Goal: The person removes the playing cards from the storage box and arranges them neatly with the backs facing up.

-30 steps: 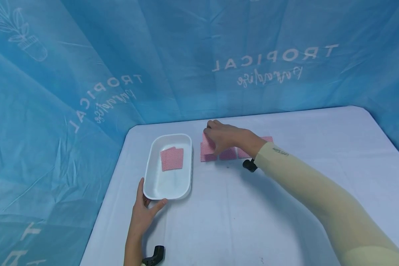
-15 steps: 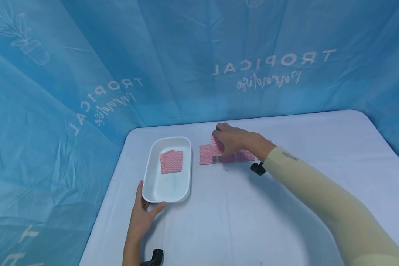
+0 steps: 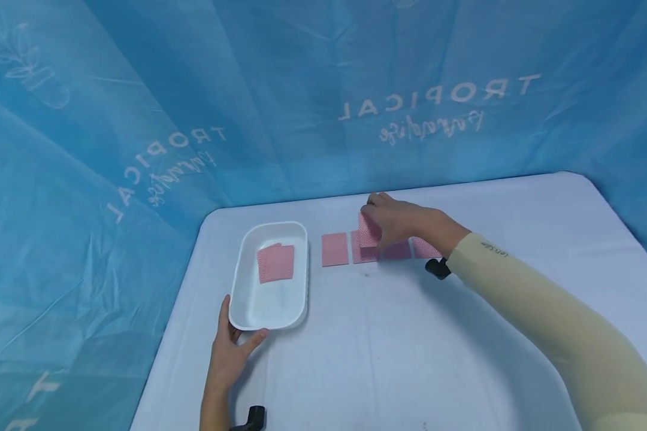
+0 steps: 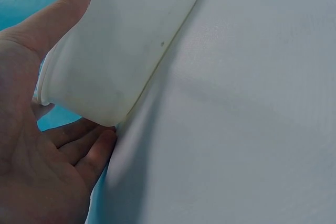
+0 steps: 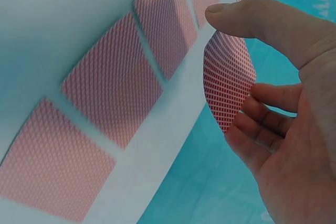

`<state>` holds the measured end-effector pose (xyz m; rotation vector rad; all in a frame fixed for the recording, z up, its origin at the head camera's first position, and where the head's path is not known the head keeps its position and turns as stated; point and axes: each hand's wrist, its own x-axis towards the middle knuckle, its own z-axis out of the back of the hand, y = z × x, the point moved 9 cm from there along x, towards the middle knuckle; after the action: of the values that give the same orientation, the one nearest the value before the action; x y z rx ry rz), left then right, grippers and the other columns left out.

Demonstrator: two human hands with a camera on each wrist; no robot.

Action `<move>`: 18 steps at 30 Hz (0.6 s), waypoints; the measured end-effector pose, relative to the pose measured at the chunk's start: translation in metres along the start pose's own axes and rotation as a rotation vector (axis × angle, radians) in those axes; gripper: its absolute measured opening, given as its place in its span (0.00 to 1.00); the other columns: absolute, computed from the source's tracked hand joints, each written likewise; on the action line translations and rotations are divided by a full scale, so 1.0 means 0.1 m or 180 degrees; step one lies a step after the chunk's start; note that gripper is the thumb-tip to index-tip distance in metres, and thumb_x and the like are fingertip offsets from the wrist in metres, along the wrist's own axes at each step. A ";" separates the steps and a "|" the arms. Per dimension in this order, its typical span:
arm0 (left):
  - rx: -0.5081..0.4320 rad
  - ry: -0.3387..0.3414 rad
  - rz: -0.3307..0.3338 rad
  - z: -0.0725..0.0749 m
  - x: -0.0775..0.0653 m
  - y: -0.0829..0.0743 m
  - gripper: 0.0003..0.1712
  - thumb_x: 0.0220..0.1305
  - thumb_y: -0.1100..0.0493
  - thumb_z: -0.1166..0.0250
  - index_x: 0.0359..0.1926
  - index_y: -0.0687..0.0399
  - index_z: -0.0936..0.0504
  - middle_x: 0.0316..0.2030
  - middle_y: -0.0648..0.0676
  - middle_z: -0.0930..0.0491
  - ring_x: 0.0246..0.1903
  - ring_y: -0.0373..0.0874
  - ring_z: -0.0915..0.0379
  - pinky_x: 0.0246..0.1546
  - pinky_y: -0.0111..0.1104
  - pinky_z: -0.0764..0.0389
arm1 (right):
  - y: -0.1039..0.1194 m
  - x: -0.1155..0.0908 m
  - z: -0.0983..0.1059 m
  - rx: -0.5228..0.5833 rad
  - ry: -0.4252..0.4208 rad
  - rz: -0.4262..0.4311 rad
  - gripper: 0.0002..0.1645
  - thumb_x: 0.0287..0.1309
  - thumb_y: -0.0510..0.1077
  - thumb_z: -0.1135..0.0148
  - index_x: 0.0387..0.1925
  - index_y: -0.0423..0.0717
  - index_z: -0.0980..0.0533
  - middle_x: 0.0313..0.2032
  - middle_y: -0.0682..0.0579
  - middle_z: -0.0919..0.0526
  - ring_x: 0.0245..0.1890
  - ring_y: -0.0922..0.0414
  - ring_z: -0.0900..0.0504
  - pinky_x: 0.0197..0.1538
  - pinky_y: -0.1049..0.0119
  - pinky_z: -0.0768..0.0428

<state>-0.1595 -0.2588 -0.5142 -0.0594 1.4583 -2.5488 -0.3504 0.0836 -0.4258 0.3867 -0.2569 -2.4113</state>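
Note:
My right hand pinches a playing card with a red checked back. The thumb is on one edge and the fingertips on the opposite edge, and the card bows between them. It is raised over a row of face-down playing cards, partly covering the second from the left in the head view. My left hand grips the near-left corner of a white plastic tray, thumb on the near side and fingers round the left side. Overlapping face-down cards lie inside the tray.
A white cloth covers the table. Blue printed curtains hang behind the table and along its left side. Each wrist carries a black device. The tray stands left of the card row with a small gap between.
My right hand has moved right along the row with the raised card, uncovering the leftmost card. My left hand stays at the tray's corner, and the cards in the tray look unchanged.

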 end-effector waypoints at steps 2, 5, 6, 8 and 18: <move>0.0012 -0.0011 0.0006 0.00 0.00 0.01 0.66 0.47 0.42 0.24 0.76 0.33 0.61 0.71 0.54 0.45 0.68 0.53 0.46 0.64 0.45 0.35 | -0.06 -0.04 0.02 0.0020 -0.0004 -0.0028 0.51 0.41 0.54 0.23 0.65 0.41 0.36 0.56 0.49 0.37 0.57 0.53 0.39 0.53 0.59 0.25; 0.0024 -0.0015 0.0014 -0.01 -0.01 0.01 0.66 0.47 0.42 0.24 0.75 0.32 0.61 0.71 0.54 0.45 0.68 0.53 0.46 0.64 0.45 0.35 | -0.12 -0.09 0.02 0.0019 0.0004 -0.0060 0.50 0.42 0.52 0.24 0.65 0.40 0.36 0.56 0.49 0.37 0.56 0.52 0.39 0.53 0.58 0.25; 0.0023 -0.0013 0.0015 -0.01 -0.01 0.01 0.66 0.47 0.42 0.24 0.75 0.32 0.61 0.71 0.54 0.46 0.68 0.53 0.46 0.64 0.45 0.35 | -0.14 -0.10 0.01 0.0030 0.0006 -0.0066 0.50 0.41 0.52 0.24 0.65 0.40 0.36 0.56 0.49 0.37 0.56 0.52 0.39 0.53 0.58 0.25; 0.0032 -0.0014 0.0023 -0.01 -0.01 0.01 0.66 0.47 0.42 0.24 0.76 0.32 0.61 0.71 0.54 0.46 0.68 0.53 0.46 0.64 0.46 0.35 | -0.17 -0.12 0.00 0.0041 0.0016 -0.0095 0.51 0.41 0.53 0.23 0.65 0.40 0.36 0.56 0.49 0.37 0.56 0.52 0.38 0.54 0.57 0.24; 0.0030 -0.0005 0.0014 -0.01 0.00 0.02 0.65 0.47 0.43 0.24 0.76 0.32 0.60 0.71 0.54 0.46 0.69 0.53 0.47 0.64 0.47 0.35 | -0.27 -0.18 -0.09 0.0002 0.0013 -0.0167 0.50 0.39 0.52 0.22 0.64 0.42 0.35 0.54 0.50 0.35 0.54 0.53 0.37 0.53 0.58 0.23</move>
<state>-0.1591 -0.2590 -0.5162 -0.0569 1.4441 -2.5514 -0.3506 0.1147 -0.4384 0.4034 -0.2484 -2.4616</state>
